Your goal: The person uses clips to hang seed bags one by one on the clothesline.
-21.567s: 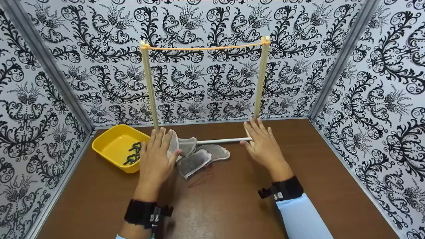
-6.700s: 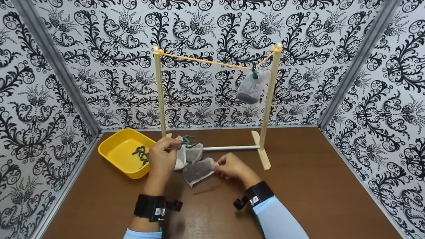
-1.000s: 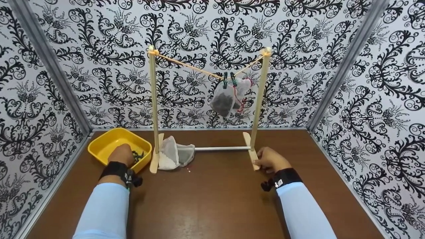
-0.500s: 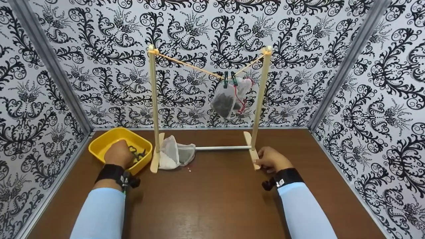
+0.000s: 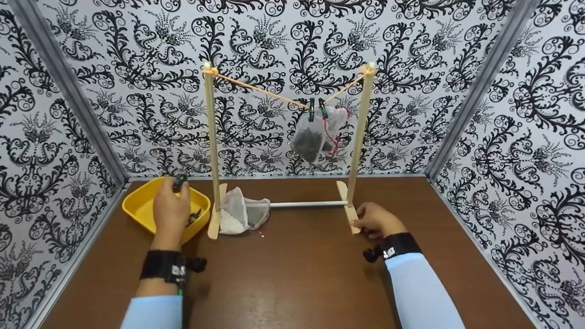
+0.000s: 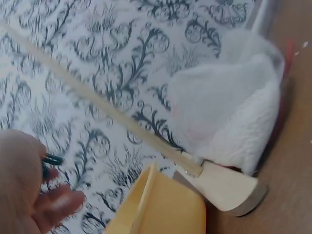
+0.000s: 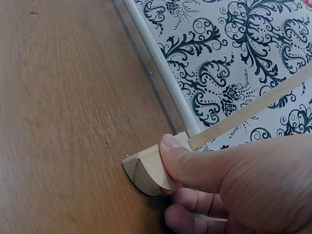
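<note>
My left hand [image 5: 171, 205] pinches a dark green clothespin [image 5: 179, 182] above the yellow tub [image 5: 137, 208]; part of the clothespin shows between the fingers in the left wrist view. More dark clothespins [image 5: 195, 215] lie in the tub, partly hidden by the hand. My right hand [image 5: 378, 219] grips the right wooden foot [image 7: 153, 168] of a small clothesline stand, thumb on top and fingers at its side. From the stand's orange string [image 5: 260, 90] hang two mesh pouches [image 5: 307, 139] with dark contents, each under a green clothespin [image 5: 311, 109].
Two more mesh pouches, one with white contents [image 5: 233, 221] and one greyish [image 5: 257, 212], lie against the stand's left foot [image 5: 214, 226]. A white rod [image 5: 308, 204] joins both feet. Patterned walls [image 5: 265, 41] enclose the brown table [image 5: 274, 274].
My left hand was down inside the yellow tub and has risen with a clothespin between its fingers. The right hand has stayed on the stand's foot. Earlier, both pouches were hung on the string.
</note>
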{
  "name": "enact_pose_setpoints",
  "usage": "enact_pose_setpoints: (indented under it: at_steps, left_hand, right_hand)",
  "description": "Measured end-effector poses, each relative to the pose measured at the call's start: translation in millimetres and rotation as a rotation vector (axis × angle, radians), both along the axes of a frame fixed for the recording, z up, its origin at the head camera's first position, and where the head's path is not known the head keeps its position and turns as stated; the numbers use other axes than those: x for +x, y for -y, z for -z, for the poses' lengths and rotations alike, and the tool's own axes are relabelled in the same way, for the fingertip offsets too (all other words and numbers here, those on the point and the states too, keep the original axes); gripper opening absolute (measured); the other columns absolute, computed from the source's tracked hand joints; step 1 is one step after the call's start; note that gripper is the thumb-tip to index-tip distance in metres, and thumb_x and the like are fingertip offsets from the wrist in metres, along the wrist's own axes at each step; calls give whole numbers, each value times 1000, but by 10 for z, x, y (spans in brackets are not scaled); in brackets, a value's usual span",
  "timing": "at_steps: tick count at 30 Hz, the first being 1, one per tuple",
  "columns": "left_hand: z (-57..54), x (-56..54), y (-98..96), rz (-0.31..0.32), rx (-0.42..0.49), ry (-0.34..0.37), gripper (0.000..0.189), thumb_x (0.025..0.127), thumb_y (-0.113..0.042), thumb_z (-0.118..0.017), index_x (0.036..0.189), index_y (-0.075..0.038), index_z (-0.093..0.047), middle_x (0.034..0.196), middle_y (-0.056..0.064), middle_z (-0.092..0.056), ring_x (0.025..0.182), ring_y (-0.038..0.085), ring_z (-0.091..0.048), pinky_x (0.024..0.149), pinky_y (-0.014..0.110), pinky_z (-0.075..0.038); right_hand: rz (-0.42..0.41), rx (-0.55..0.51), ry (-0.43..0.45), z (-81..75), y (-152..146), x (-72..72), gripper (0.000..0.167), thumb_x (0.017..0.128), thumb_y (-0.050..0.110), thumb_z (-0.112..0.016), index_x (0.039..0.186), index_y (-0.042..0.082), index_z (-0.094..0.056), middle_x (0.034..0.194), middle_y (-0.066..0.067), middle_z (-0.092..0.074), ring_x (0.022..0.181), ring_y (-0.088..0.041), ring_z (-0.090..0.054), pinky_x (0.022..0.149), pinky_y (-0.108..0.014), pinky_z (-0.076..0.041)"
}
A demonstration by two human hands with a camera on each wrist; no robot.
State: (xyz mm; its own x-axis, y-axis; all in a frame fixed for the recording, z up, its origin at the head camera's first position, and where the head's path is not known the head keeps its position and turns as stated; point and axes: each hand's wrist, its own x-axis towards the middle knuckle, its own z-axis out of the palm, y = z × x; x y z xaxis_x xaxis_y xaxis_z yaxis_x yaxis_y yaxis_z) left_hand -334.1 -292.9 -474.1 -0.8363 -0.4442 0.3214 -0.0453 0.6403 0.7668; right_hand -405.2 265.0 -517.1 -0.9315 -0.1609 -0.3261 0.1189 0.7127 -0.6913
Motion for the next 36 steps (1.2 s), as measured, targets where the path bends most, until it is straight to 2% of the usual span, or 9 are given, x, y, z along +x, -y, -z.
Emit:
enact_pose_setpoints:
  at_steps: [2,5,8,11,14,18,23,32,36]
  left_hand:
    - [5,46,-156,7,13,-84,34,116,-27,-60,135,1,-60,139,35,-71,131,57,-67,115,70,-54]
    - [-14,107,-386,52,46,-204,24,111,-18,-69,125,1,-63,127,33,-78,119,54,-75,107,65,-62]
    - [-52,171,-570,120,92,-299,18,104,-8,-79,113,3,-68,114,28,-83,103,47,-82,90,48,-71]
    - [-84,230,-714,216,179,-332,12,100,0,-81,108,4,-72,106,26,-85,91,41,-85,74,27,-70]
    - [-107,271,-830,305,247,-320,10,99,5,-81,107,3,-76,107,23,-86,88,37,-85,70,18,-67]
    - [-134,290,-942,365,159,-344,10,96,2,-86,104,-3,-81,111,15,-86,92,31,-85,75,19,-67]
    - [-193,325,-1039,386,6,-417,11,93,1,-90,98,-4,-81,108,11,-86,92,29,-84,76,30,-70]
    - [-259,425,-1114,423,-86,-465,13,90,6,-89,96,-2,-81,106,12,-84,94,29,-81,77,41,-72]
    - [-262,466,-1127,412,-136,-469,14,89,6,-89,98,-1,-82,106,13,-84,96,31,-81,82,44,-72]
  right_hand:
    - [11,-1,3,3,-7,-4,37,103,21,-83,126,1,-63,86,-5,-63,76,-18,-62,60,-30,-60]
    - [14,-5,8,6,-12,4,38,104,22,-82,128,0,-63,90,-7,-64,77,-20,-63,61,-30,-60]
    - [8,-20,14,14,19,9,39,105,22,-82,131,0,-63,95,-8,-64,80,-21,-64,63,-31,-61]
    - [4,-22,6,28,56,8,40,104,21,-82,131,-1,-63,92,-7,-64,78,-20,-63,63,-31,-61]
    - [3,-15,-3,41,60,11,40,104,21,-82,130,-1,-62,88,-6,-63,75,-19,-62,63,-32,-62]
    - [29,-11,-5,50,29,16,39,105,19,-81,132,-1,-62,95,-8,-66,80,-20,-64,65,-33,-64]
    - [46,-25,-20,55,-4,12,38,106,17,-79,134,-3,-65,106,-12,-69,87,-23,-68,69,-34,-66]
    - [65,-54,-51,110,-33,23,47,102,21,-84,136,-5,-63,105,-11,-66,85,-22,-67,69,-35,-66]
    - [72,-55,-70,150,-50,34,47,100,21,-84,135,-5,-64,106,-11,-67,86,-21,-67,70,-35,-66]
